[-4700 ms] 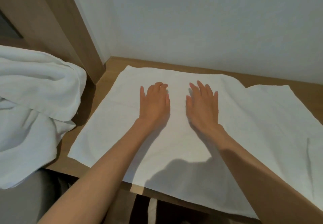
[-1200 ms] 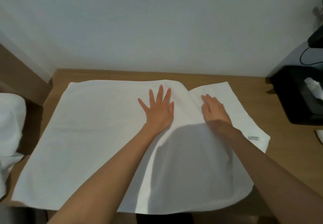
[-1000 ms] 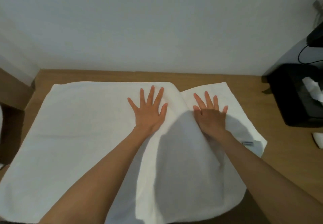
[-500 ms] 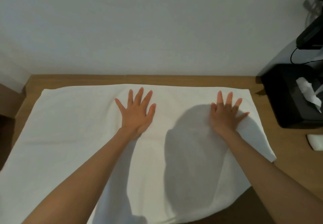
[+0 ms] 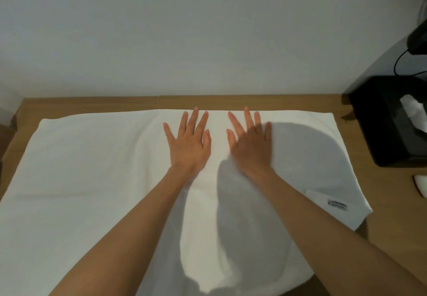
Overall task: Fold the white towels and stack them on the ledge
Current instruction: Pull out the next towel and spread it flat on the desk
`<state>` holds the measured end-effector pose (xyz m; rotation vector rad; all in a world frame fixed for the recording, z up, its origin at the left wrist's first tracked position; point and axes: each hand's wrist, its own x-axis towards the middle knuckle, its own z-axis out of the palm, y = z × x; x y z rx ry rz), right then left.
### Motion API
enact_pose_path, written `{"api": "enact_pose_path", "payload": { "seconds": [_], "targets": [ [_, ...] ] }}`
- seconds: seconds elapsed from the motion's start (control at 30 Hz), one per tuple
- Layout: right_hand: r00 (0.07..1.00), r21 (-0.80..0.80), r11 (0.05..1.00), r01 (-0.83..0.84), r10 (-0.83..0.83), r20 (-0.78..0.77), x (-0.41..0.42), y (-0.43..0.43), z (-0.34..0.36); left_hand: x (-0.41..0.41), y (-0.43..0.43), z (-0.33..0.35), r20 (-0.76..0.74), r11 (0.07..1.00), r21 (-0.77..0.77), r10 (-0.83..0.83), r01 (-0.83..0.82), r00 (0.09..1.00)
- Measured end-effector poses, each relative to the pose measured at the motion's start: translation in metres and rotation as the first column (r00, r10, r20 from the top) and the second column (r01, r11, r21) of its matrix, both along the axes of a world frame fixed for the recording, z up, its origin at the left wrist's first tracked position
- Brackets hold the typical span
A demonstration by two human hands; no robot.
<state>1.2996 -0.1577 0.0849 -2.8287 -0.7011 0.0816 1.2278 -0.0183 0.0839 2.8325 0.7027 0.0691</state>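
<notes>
A white towel point(image 5: 87, 180) lies spread flat over the wooden ledge point(image 5: 92, 102), reaching from the left edge of view to the right. A small label shows at its near right corner. My left hand point(image 5: 188, 143) rests palm down on the towel near its far edge, fingers spread. My right hand point(image 5: 250, 144) lies flat beside it, a little to the right, fingers apart. Neither hand holds anything. My forearms and their shadow cover the towel's near middle.
A white wall rises directly behind the ledge. A black box point(image 5: 390, 122) with white tissue sticking out stands at the right, with a black cable and device above it. A small white object point(image 5: 421, 184) lies on the wood at the right edge.
My right hand slid left from the towel's right side to beside my left hand. The towel's right part now lies flat, and the label at its corner shows.
</notes>
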Motion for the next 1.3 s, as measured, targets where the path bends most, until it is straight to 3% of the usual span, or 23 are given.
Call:
{"api": "enact_pose_path", "payload": {
  "seconds": [0.37, 0.53, 0.73, 0.97, 1.1, 1.3],
  "targets": [
    [0.951, -0.146, 0.942, 0.303, -0.308, -0.012, 0.063, -0.115, 0.007, -0.001, -0.004, 0.005, -0.011, 1.000, -0.010, 0.004, -0.004, 1.000],
    [0.931, -0.237, 0.928, 0.286, -0.328, -0.159, 0.072, -0.109, 0.024, 0.001, -0.007, 0.020, -0.123, 1.000, -0.010, -0.011, 0.010, 0.992],
    [0.980, -0.073, 0.984, 0.163, -0.170, -0.106, 0.012, -0.058, 0.045, -0.034, -0.043, 0.044, -0.020, 0.997, -0.054, -0.052, 0.051, 0.998],
    [0.990, 0.001, 1.000, 0.017, -0.017, -0.138, -0.088, -0.031, 0.019, -0.094, -0.071, 0.021, -0.091, 0.995, -0.096, -0.041, 0.032, 0.995],
    [0.998, -0.012, 0.999, 0.047, -0.048, -0.051, -0.104, -0.047, 0.009, -0.103, -0.068, 0.010, -0.035, 0.999, -0.024, -0.026, 0.026, 0.999],
    [0.966, -0.035, 0.967, 0.252, -0.253, -0.047, -0.104, -0.118, 0.008, -0.104, -0.067, 0.003, -0.011, 0.998, -0.052, -0.028, 0.028, 1.000]
  ]
}}
